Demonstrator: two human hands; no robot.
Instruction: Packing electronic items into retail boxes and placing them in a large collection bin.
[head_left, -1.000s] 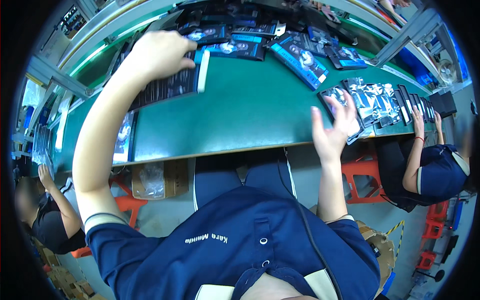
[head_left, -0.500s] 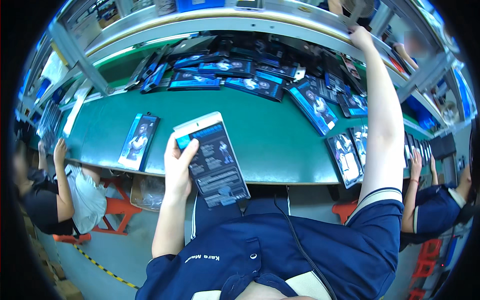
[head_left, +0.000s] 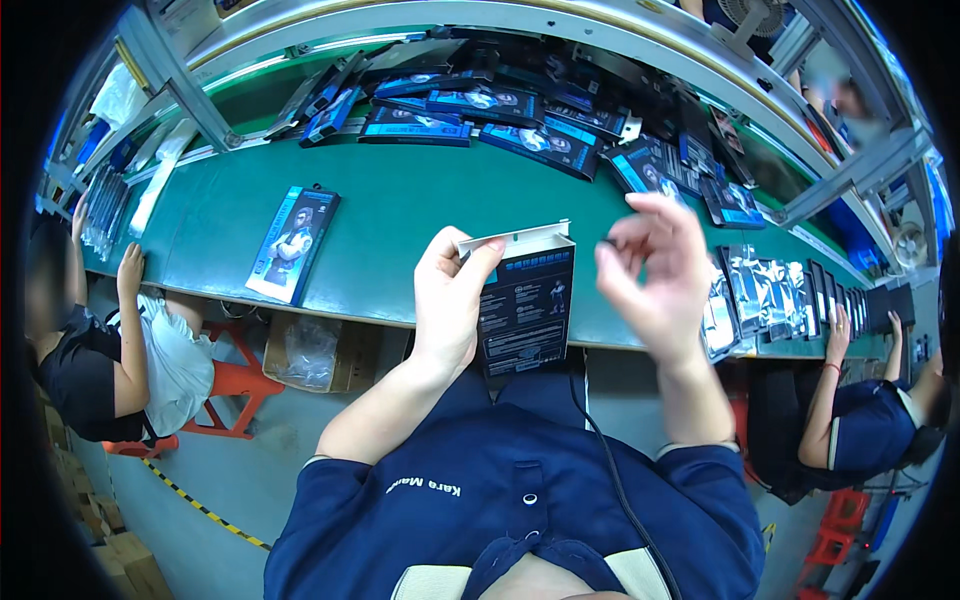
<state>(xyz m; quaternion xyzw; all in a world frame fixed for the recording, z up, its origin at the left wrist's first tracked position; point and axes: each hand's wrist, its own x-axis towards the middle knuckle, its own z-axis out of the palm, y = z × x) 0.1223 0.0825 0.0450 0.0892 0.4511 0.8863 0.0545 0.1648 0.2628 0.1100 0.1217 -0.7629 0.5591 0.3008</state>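
Green tabletop (head_left: 400, 230) curves across the width of the view, with metal framing along its far side. At the middle of its near edge, the left hand (head_left: 447, 300) grips a dark box (head_left: 525, 310) by its upper left part, the thumb pressed over the top edge and the other fingers behind. This box stands roughly upright in front of the person's body, its printed side showing and a pale flap (head_left: 510, 243) raised at its opened top. Just to the right of the box and apart from it, the right hand (head_left: 660, 275) is lifted with its fingers bent; it is blurred, and a small dark spot shows near the thumb and fingertips, so I cannot tell whether they pinch anything.

Farther out, a single blue-and-black box (head_left: 293, 245) lies on the table to the left. Beyond the hands, similar boxes lie in an overlapping pile (head_left: 485, 103). To the right are shiny clear-wrapped packs (head_left: 770, 290), then a row of dark, thin cases, where a co-worker's hand (head_left: 838, 335) rests. Another co-worker sits at the left end, on an orange stool (head_left: 235, 390). Below the table edge, a cardboard carton (head_left: 355, 355) holds crumpled clear plastic (head_left: 310, 350).
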